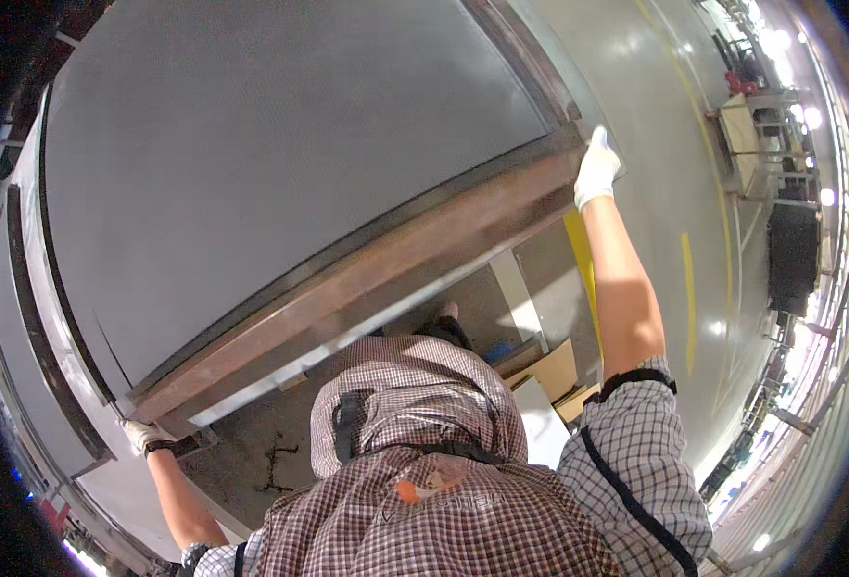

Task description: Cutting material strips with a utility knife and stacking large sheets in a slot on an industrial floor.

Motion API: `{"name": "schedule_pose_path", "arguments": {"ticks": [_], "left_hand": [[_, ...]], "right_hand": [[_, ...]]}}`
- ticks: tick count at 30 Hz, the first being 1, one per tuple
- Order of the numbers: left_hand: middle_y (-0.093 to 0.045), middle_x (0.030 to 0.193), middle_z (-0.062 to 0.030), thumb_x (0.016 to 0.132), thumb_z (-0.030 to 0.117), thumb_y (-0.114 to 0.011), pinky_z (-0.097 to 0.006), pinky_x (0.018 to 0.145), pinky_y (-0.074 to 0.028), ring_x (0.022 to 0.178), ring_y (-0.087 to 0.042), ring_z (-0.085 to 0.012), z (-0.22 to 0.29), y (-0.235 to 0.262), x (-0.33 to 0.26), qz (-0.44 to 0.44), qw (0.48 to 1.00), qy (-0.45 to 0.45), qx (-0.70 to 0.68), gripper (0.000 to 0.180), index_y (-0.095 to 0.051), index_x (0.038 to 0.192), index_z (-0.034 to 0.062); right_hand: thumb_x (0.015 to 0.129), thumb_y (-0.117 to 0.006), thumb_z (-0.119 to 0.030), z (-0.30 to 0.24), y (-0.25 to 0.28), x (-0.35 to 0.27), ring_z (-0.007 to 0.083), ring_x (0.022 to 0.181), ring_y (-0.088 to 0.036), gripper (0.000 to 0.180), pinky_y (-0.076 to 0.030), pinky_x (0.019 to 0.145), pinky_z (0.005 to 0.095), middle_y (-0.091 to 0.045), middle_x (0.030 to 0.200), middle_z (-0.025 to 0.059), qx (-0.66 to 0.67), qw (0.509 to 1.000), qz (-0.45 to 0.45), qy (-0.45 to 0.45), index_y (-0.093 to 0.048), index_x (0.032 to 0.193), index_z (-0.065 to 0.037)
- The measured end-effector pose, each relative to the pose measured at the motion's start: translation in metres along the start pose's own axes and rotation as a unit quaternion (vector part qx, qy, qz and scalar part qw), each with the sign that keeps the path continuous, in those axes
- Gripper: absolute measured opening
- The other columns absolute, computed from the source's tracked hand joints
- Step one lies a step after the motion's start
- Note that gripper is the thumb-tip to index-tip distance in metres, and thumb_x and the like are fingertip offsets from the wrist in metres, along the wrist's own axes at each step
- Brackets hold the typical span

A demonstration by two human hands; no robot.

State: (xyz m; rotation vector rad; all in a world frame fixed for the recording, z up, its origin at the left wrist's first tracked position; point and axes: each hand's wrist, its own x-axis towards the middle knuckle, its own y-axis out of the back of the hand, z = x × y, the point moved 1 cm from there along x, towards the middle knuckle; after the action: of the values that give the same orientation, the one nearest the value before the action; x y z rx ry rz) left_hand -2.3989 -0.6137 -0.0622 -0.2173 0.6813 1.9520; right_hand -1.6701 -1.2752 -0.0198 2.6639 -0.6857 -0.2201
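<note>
A large grey sheet panel (280, 163) fills the upper middle, bordered along its near side by a reddish-brown metal frame (376, 274). This edge runs slanting from the lower left up to the right. Both my arms are spread to its two ends. My left hand (141, 436), in a white glove, is closed on the frame's near left corner; its fingers show only in part. At the near right corner my right hand (597, 171), also in a white glove, grips the frame's end with the thumb up. Its other fingers are mostly hidden.
Beyond a gap on the left stands another panel with a dark edge (35, 317). Cardboard pieces (549, 375) lie beside my checked apron (424, 404). On the right, yellow floor lines (689, 298) cross a grey floor, with a wheeled rack (747, 144) and a black bin (793, 252) farther off.
</note>
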Motion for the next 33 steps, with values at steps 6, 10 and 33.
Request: {"name": "schedule_pose_path", "arguments": {"ticks": [6, 10, 33], "left_hand": [[-0.037, 0.151, -0.0093, 0.094, 0.059, -0.026, -0.052, 0.106, -0.035, 0.135, -0.037, -0.0318, -0.051, 0.017, -0.029, -0.081, 0.985, 0.004, -0.154, 0.068, -0.044, 0.140, 0.0131], [-0.046, 0.136, -0.0077, 0.097, 0.046, -0.036, -0.042, 0.104, -0.037, 0.125, -0.044, -0.0249, -0.122, -0.020, -0.078, -0.269, 0.930, 0.062, -0.242, 0.049, -0.046, 0.130, 0.0107], [-0.063, 0.122, -0.0088, 0.097, 0.029, -0.053, -0.035, 0.098, -0.044, 0.109, -0.057, -0.0237, -0.358, -0.357, -0.484, -0.434, 0.613, -0.281, 0.597, 0.035, -0.059, 0.126, 0.0109]], "right_hand": [[0.097, -0.053, -0.042, 0.078, 0.105, -0.031, 0.0113, 0.078, -0.041, 0.043, -0.040, 0.074, 0.0295, -0.051, 0.085, -0.0027, 0.021, 0.996, -0.047, -0.075, -0.062, 0.090, -0.001], [0.095, -0.055, -0.045, 0.111, 0.179, -0.048, 0.0118, 0.077, -0.042, 0.043, -0.041, 0.072, 0.0302, -0.051, 0.083, -0.0019, 0.015, 0.992, -0.035, -0.122, -0.062, 0.089, -0.003], [0.094, -0.059, -0.017, 0.182, 0.215, 0.063, 0.0156, 0.071, -0.058, 0.017, -0.050, 0.069, 0.0299, -0.061, 0.081, 0.0065, -0.148, 0.847, -0.494, -0.128, -0.062, 0.102, -0.003]]}}
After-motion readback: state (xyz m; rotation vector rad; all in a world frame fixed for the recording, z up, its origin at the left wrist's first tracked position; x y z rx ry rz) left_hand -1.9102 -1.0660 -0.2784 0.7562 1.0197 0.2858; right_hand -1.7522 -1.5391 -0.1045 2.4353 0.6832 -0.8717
